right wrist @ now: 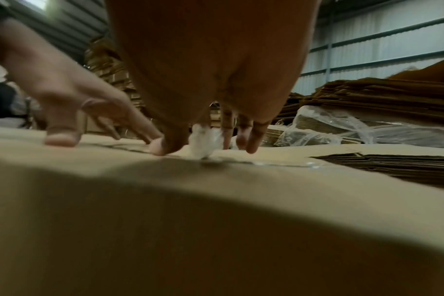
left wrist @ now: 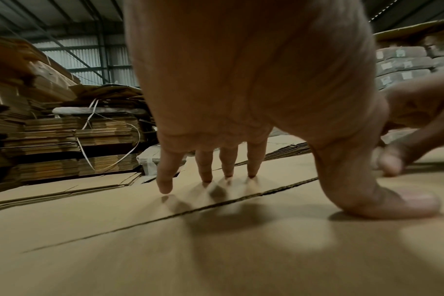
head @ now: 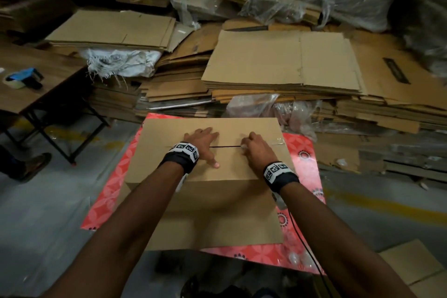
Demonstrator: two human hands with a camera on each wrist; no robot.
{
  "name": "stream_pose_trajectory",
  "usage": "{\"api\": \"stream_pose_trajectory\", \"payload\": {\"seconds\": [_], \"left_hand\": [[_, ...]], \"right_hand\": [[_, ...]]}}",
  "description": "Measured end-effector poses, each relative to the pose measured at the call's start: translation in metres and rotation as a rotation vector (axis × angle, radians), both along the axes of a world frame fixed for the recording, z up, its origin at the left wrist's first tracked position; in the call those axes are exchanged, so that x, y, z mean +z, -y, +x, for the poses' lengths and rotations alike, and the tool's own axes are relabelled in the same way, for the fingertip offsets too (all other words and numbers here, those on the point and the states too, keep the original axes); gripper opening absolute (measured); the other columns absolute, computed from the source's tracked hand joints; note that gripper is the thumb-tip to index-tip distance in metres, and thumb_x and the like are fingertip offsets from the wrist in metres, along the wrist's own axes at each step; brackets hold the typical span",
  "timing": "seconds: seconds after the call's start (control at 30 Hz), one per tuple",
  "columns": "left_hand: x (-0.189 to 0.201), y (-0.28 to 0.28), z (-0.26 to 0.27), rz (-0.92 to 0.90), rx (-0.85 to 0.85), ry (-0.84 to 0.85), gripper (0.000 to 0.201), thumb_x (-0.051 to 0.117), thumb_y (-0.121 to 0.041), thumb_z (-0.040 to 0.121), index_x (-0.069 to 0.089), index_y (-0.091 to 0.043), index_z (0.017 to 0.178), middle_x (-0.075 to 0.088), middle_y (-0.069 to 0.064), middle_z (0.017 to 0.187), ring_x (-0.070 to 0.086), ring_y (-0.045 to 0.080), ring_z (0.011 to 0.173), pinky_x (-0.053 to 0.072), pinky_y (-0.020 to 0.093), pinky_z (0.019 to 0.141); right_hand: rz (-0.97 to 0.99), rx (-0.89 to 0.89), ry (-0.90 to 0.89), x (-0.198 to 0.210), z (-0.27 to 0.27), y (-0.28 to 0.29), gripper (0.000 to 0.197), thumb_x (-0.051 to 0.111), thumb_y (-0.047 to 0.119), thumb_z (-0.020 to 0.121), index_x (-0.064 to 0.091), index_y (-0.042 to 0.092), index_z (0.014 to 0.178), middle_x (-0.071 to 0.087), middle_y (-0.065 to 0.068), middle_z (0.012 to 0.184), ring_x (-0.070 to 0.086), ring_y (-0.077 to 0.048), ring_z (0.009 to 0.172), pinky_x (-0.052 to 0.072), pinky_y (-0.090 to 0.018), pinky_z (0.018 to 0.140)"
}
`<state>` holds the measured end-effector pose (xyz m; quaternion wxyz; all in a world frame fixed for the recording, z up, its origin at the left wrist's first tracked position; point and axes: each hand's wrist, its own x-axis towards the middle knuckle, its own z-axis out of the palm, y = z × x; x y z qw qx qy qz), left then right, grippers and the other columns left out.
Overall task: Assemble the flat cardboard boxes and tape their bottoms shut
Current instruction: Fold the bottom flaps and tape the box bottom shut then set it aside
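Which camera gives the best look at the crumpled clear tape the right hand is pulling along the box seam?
The right wrist view: the crumpled clear tape sits pinched in the right hand. The head view shows only a white speck; the left wrist view shows no tape clearly.

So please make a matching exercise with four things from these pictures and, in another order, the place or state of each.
1. left hand
2. right hand
3. tape dispenser
4. box

a. on the wooden table
b. pinches crumpled clear tape at the seam
c. pressed flat across the flap seam
d. stands on the pink sheet

Pairs: 1-c, 2-b, 3-a, 4-d
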<state>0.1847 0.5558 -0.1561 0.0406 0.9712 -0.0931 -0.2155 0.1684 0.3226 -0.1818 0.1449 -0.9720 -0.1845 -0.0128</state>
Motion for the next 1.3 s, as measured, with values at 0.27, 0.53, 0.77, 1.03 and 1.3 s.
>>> {"api": "stream_pose_trajectory", "payload": {"seconds": [0.27,0.53,0.77,1.03,1.3], "left_hand": [[0.009,0.051,-0.009,-0.138,-0.151,0.087,0.099,0.084,-0.059,0.071,0.043,-0.013,0.148,0.045,0.014,0.144,0.044,0.036,0.134,0.043,0.049,0.107],[-0.001,0.052,-0.009,-0.118,-0.123,0.066,0.095,0.078,-0.059,0.078,0.037,-0.02,0.155,0.026,0.012,0.161,0.027,0.036,0.147,0.035,0.051,0.114],[0.002,0.075,-0.008,-0.049,-0.114,-0.003,0.102,0.082,-0.075,0.059,0.049,-0.014,0.133,0.036,0.017,0.146,0.037,0.04,0.133,0.045,0.057,0.103],[0.004,0.065,-0.004,-0.021,-0.09,-0.006,0.111,0.081,-0.075,0.06,0.041,-0.015,0.144,0.029,0.017,0.153,0.031,0.04,0.14,0.041,0.06,0.106],[0.009,0.099,-0.011,-0.035,-0.192,-0.025,0.115,0.085,-0.033,0.064,0.019,-0.032,0.158,0.015,0.014,0.164,0.018,0.041,0.149,0.03,0.067,0.112]], "right_hand": [[0.392,-0.177,0.014,-0.003,0.007,-0.005,0.072,0.05,-0.009,0.076,0.03,0.019,0.139,0.061,-0.014,0.105,0.06,-0.032,0.087,0.049,-0.04,0.079],[0.183,-0.254,0.084,-0.013,0.011,0.014,0.018,0.056,0.012,0.095,0.065,0.005,0.109,0.051,-0.017,0.116,0.053,-0.037,0.104,0.049,-0.045,0.089],[0.197,-0.272,0.017,-0.013,0.016,0.001,0.036,0.064,0.017,0.095,0.058,0.002,0.127,0.059,-0.022,0.119,0.055,-0.041,0.11,0.049,-0.046,0.093],[1.278,-0.403,-0.355,-0.013,0.028,0.033,0.024,0.044,0.011,0.103,0.057,0.011,0.083,0.071,0.001,0.083,0.065,-0.018,0.081,0.051,-0.035,0.079],[1.13,-0.451,-0.273,0.005,0.037,0.052,0.028,0.049,0.039,0.089,0.058,0.027,0.114,0.051,-0.001,0.08,0.044,-0.014,0.066,0.035,-0.031,0.06]]}}
